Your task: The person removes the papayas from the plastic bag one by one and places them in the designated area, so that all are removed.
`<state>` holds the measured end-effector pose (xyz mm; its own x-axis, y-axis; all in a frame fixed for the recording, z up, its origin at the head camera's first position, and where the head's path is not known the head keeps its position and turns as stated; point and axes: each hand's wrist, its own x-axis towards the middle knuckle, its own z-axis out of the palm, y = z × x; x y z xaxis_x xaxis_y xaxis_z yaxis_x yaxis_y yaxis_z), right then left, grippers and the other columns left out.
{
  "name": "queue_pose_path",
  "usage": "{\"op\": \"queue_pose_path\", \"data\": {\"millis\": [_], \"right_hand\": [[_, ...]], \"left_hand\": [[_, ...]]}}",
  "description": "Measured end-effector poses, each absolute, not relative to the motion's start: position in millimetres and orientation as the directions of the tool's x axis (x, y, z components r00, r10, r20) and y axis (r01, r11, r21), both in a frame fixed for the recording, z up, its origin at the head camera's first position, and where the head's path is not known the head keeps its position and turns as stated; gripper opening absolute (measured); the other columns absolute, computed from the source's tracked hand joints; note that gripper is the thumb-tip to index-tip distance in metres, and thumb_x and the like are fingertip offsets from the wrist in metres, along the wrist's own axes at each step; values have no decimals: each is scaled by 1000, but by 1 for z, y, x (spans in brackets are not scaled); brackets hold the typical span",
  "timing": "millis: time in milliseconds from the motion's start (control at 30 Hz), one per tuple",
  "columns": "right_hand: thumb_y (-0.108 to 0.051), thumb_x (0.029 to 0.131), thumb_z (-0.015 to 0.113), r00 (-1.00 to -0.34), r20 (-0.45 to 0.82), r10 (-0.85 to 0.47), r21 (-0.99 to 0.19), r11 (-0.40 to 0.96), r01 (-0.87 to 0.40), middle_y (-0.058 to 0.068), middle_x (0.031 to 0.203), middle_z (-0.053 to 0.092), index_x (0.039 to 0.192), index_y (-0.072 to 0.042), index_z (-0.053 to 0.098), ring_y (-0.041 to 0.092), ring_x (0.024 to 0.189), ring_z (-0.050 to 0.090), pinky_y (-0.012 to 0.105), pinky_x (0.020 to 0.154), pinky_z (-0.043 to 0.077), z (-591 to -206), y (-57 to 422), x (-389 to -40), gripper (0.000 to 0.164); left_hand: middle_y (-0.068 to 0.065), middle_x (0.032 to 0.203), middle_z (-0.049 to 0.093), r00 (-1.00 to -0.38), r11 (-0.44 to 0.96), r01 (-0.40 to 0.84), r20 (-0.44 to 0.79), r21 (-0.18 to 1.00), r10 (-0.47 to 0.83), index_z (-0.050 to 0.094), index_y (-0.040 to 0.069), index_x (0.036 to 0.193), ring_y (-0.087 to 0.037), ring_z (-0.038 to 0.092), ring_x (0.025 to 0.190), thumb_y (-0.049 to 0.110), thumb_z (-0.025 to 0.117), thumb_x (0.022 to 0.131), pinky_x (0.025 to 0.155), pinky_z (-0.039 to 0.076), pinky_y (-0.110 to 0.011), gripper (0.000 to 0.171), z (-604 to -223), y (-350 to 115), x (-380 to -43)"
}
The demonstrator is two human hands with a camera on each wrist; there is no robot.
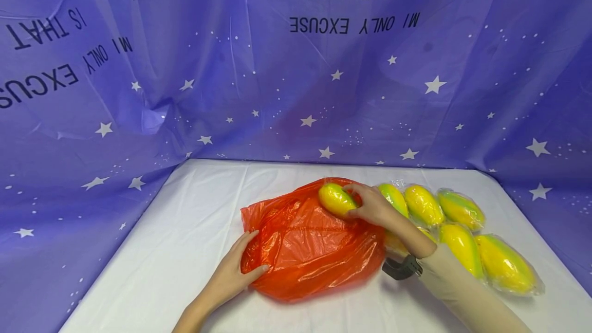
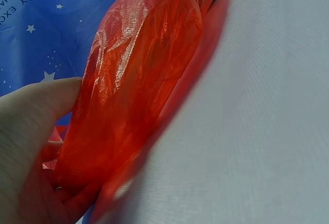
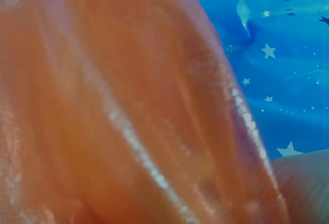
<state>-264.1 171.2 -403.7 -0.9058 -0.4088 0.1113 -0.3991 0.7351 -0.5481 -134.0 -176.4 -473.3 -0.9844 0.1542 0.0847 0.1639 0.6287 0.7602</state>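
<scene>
A red plastic bag (image 1: 305,251) lies spread on the white table, its film crumpled and see-through. At the bag's left edge my left hand (image 1: 233,271) grips it, thumb on the near side; in the left wrist view the fingers of the left hand (image 2: 31,157) go behind the red film. My right hand (image 1: 372,204) holds a yellow-green mango (image 1: 336,199) over the far right part of the bag. Red film (image 3: 128,100) fills most of the right wrist view and hides the mango there.
To the right, several mangoes in clear wrapping lie in two rows, among them a back one (image 1: 461,209) and a front one (image 1: 505,263). My right forearm passes over some of them, with a black watch strap (image 1: 401,267) on the wrist. A purple star-printed cloth (image 1: 277,66) hangs behind the table.
</scene>
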Motion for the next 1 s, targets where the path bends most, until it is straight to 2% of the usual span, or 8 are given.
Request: {"op": "queue_pose_path", "data": {"millis": [133,533,800,1000], "right_hand": [[-9,75,81,-910,92,-405,-581,720,-379,19,113,63,128,2,55,36,104,58,52,89,48,-404,169,-265,60],[-11,81,77,-915,78,-395,-598,716,-360,26,119,59,130,2,48,42,111,55,55,94,45,-409,163,-265,58],[-9,83,75,-931,60,-359,-633,708,-314,22,119,60,130,-1,50,38,110,56,52,93,47,-412,162,-266,54],[-6,82,75,-927,103,-361,-650,681,-337,19,114,61,128,-3,53,35,103,58,50,89,49,-415,161,-265,51]], "left_hand": [[-13,155,28,-984,631,167,89,758,153,38,15,149,-35,27,140,43,75,81,108,26,-60,83,-474,-177,-134],[-14,155,27,-984,629,164,85,760,154,38,15,149,-36,28,140,44,75,81,107,26,-61,82,-474,-177,-134],[-13,155,27,-985,631,163,83,759,155,37,16,149,-35,27,140,45,75,81,108,26,-60,83,-474,-178,-135],[-14,155,27,-985,635,163,84,755,153,37,16,149,-35,27,140,46,75,81,108,26,-60,83,-474,-178,-134]]}}
